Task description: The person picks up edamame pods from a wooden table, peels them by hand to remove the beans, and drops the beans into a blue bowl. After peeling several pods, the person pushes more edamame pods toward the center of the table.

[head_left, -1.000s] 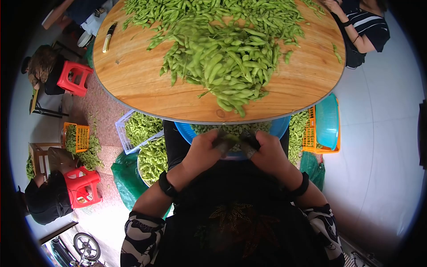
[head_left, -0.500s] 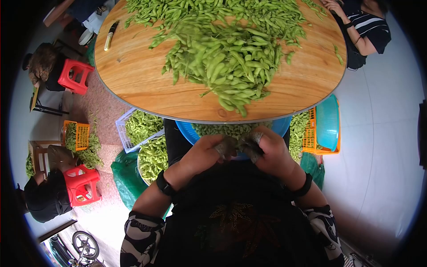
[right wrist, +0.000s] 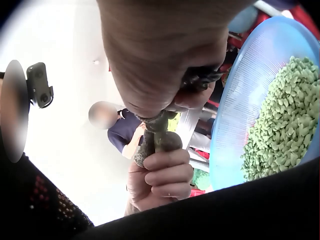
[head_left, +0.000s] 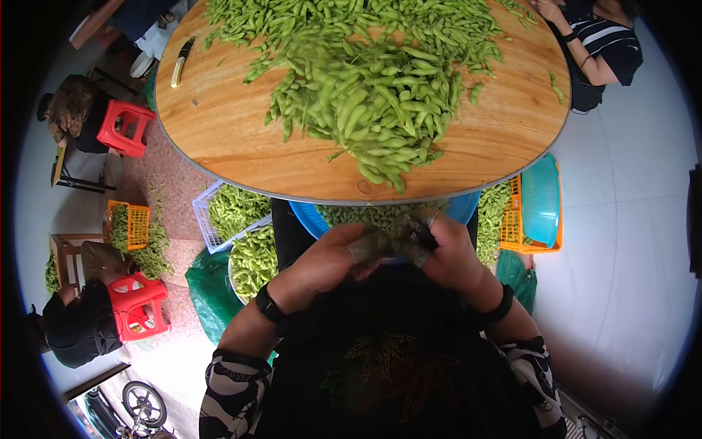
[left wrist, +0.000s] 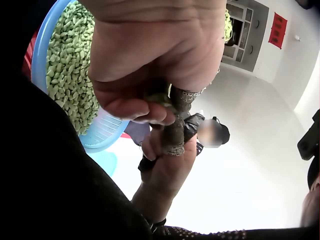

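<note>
Both hands meet over a blue basket (head_left: 301, 216) of shelled green soybeans (right wrist: 285, 120). My left hand (head_left: 340, 256) has its fingers curled, and a bit of green pod (left wrist: 162, 97) shows between them. My right hand (head_left: 447, 252) pinches at the same spot, its fingertips against the left ones and covering most of the pod. Grey wraps with silvery edges cover the thumbs, and a black cover (right wrist: 200, 77) shows at the right hand's fingers. In front, a heap of soybean pods (head_left: 373, 102) lies on the wooden table (head_left: 227, 146).
A knife (head_left: 181, 62) lies at the table's left. Beside my legs stand a white crate (head_left: 208, 219) and a bowl of pods (head_left: 254, 260); an orange crate (head_left: 512, 212) is at right. Other people sit around, near red stools (head_left: 126, 128).
Both hands stay over the basket while their fingers shift against each other. The left hand has turned slightly and moved a little right. The table heap looks the same.
</note>
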A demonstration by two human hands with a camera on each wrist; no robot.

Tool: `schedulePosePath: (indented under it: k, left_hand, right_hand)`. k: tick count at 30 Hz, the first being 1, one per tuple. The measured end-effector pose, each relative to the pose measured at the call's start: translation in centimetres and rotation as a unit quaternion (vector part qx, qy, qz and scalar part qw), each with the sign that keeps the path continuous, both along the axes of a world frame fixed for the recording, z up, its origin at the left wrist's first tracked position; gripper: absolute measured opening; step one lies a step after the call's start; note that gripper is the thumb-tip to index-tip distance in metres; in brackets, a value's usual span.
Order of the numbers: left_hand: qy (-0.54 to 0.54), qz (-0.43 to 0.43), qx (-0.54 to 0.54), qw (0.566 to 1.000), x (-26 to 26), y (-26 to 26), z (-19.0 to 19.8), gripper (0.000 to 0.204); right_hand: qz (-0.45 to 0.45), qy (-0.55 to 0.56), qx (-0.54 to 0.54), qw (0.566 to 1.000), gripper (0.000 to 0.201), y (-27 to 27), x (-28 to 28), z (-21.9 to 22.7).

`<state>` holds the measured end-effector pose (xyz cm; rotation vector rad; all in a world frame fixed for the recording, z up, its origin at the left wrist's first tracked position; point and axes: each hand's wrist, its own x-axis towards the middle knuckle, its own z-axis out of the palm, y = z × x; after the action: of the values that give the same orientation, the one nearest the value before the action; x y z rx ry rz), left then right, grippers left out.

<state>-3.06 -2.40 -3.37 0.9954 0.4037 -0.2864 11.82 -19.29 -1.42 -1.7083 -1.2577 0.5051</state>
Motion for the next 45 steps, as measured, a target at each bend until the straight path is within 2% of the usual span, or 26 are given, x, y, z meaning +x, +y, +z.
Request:
schedulePosePath:
  k: [1,4,7,11,13,14,15,16,17,19,20,21,22,23,24,25,26,28,29,30,31,35,38,40,44,45]
  left_hand:
    - [-0.006,0.038,0.021,0.999,0.1,0.0,0.6,0.023]
    - [-0.029,0.098,0.081,0.991,0.0,-0.2,1.4,0.02]
    - [-0.074,0.109,0.126,0.983,-0.1,-0.6,0.6,0.019]
    - [-0.112,0.139,0.181,0.967,0.2,-1.5,1.1,0.012]
    - [-0.15,0.144,0.331,0.92,0.2,-1.6,1.2,0.013]
    - [-0.15,0.143,0.331,0.92,0.2,-1.5,1.2,0.013]
    - [-0.202,0.121,0.509,0.828,0.2,-1.3,1.2,0.011]
    - [-0.246,0.094,0.664,0.699,0.2,-1.0,1.2,0.009]
    - [-0.247,0.093,0.664,0.7,0.3,-0.8,1.3,0.009]
    - [-0.265,0.053,0.742,0.613,0.5,-0.5,2.0,0.011]
    - [-0.267,0.052,0.742,0.613,0.5,-0.6,2.3,0.011]
    - [-0.198,0.113,0.505,0.832,0.5,-0.8,2.6,0.014]
    - [-0.105,0.161,0.211,0.958,0.5,-1.0,2.8,0.017]
    - [-0.105,0.16,0.211,0.959,0.5,-0.7,2.6,0.017]
    - [-0.087,0.161,0.024,0.983,0.4,-0.2,2.1,0.014]
    - [-0.066,0.157,-0.163,0.972,0.3,0.3,1.5,0.011]
    - [-0.067,0.156,-0.164,0.972,0.1,0.5,0.6,0.011]
    - [-0.114,0.121,-0.204,0.965,0.0,0.5,-0.3,0.013]
    - [-0.114,0.121,-0.204,0.965,-0.1,0.1,-0.5,0.013]
    - [-0.108,0.129,-0.012,0.986,0.2,-0.6,0.1,0.015]
    - [-0.097,0.132,0.18,0.97,0.3,-1.0,0.5,0.018]
    - [-0.145,0.13,0.228,0.954,0.4,-1.1,0.5,0.019]
    - [-0.166,0.122,0.29,0.934,0.4,-0.9,0.6,0.019]
    - [-0.094,0.14,0.26,0.951,0.4,-0.8,0.9,0.02]
    - [-0.16,0.131,0.352,0.913,0.9,-1.4,0.4,0.02]
    - [-0.185,0.131,0.396,0.89,1.1,-1.6,0.6,0.016]
  right_hand:
    - [-0.03,0.033,-0.049,0.998,0.024,-0.1,-0.1,0.3]
    - [-0.02,0.058,-0.001,0.998,0.026,-0.1,-0.3,-0.3]
    - [0.042,0.116,-0.058,0.991,0.028,-0.4,-0.6,1.0]
    - [0.049,0.103,-0.081,0.99,0.029,-0.1,-0.5,0.8]
    - [0.038,0.086,-0.06,0.994,0.028,0.0,-0.6,0.1]
    - [0.037,0.087,-0.06,0.994,0.028,0.1,-0.6,0.0]
    - [0.041,0.102,-0.051,0.993,0.027,0.2,-0.6,-0.1]
    - [0.045,0.117,-0.041,0.991,0.026,0.4,-0.6,-0.1]
    - [0.044,0.117,-0.041,0.991,0.026,0.6,-0.6,0.4]
    - [0.027,0.385,-0.148,0.91,0.023,1.2,-0.4,2.0]
    - [0.026,0.385,-0.147,0.911,0.023,1.2,-0.2,2.0]
    - [0.039,0.45,-0.145,0.881,0.022,1.2,-0.1,2.0]
    - [0.053,0.512,-0.143,0.845,0.02,1.2,0.0,2.0]
    - [0.052,0.512,-0.143,0.845,0.02,1.2,-0.1,1.9]
    - [0.058,0.492,-0.126,0.86,0.021,1.1,-0.2,1.7]
    - [0.064,0.47,-0.11,0.873,0.022,1.1,-0.3,1.3]
    - [0.064,0.47,-0.11,0.874,0.022,0.9,-0.4,0.6]
    - [0.057,0.269,-0.063,0.959,0.024,0.7,-0.7,-0.6]
    - [0.057,0.268,-0.064,0.96,0.024,0.5,-0.7,-0.7]
    - [0.037,0.302,-0.097,0.948,0.024,0.5,-0.7,-0.3]
    - [0.017,0.334,-0.13,0.933,0.024,0.5,-0.7,0.0]
    - [-0.029,0.295,-0.127,0.947,0.026,1.0,-1.3,-0.4]
    - [-0.042,0.366,-0.104,0.924,0.019,1.2,-1.2,0.2]
    - [-0.039,0.156,-0.145,0.976,0.021,0.8,-0.8,0.3]
    - [-0.106,0.122,-0.133,0.978,0.026,0.5,-0.9,0.2]
    - [-0.128,0.177,-0.126,0.968,0.028,0.7,-0.9,0.6]
